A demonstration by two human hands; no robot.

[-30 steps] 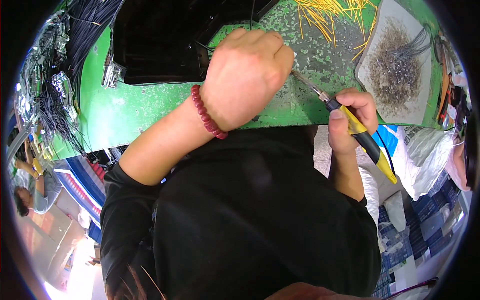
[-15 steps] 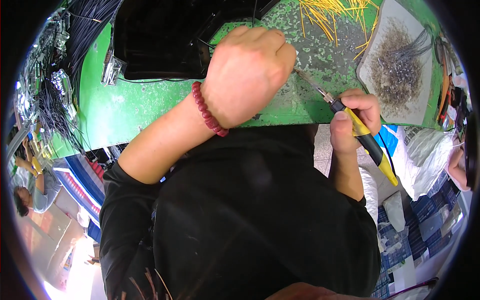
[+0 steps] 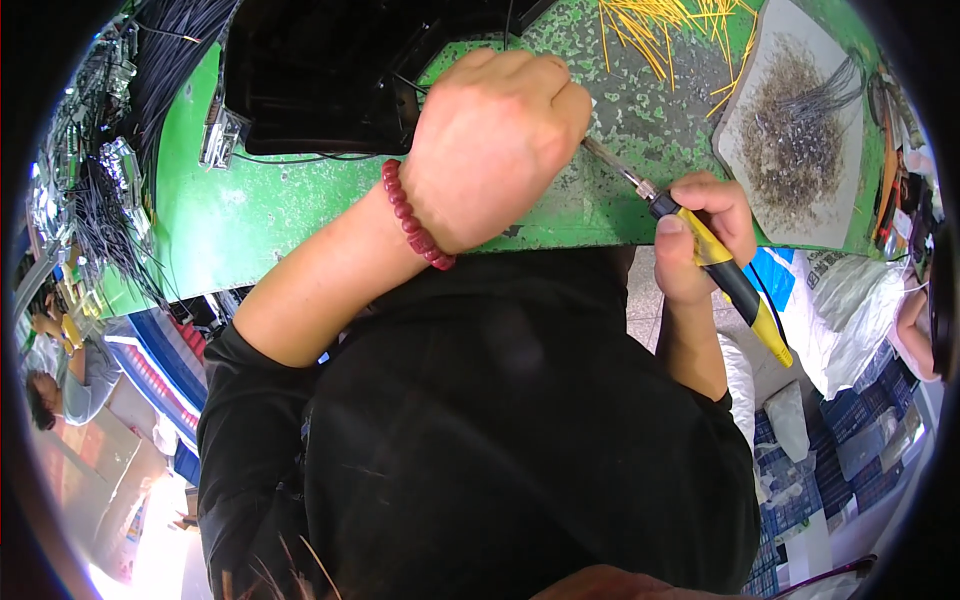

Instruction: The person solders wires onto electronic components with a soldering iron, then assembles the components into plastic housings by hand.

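My left hand (image 3: 500,150) is closed over the green table, its back toward me. The fingertips curl out of sight, so what they hold is hidden. A thin black wire (image 3: 410,84) runs up to that hand from the black tray (image 3: 310,90). In my right hand (image 3: 715,230) is a yellow-and-black soldering iron (image 3: 735,285), gripped between thumb and fingers. Its metal tip (image 3: 603,153) points up and left, reaching the knuckle edge of the left hand. Whether the tip touches anything behind that hand cannot be seen.
Yellow wire pieces (image 3: 640,35) lie at the back of the worn green table (image 3: 300,210). A pale board (image 3: 845,190) with dark debris and thin wires is at the right. Black wires (image 3: 180,70) and clear-cased parts (image 3: 120,170) crowd the left. Another person (image 3: 75,385) is at far left.
My right hand has moved the soldering iron slightly left and up, bringing its tip closer in against the left hand. The left hand stays closed, nearly still.
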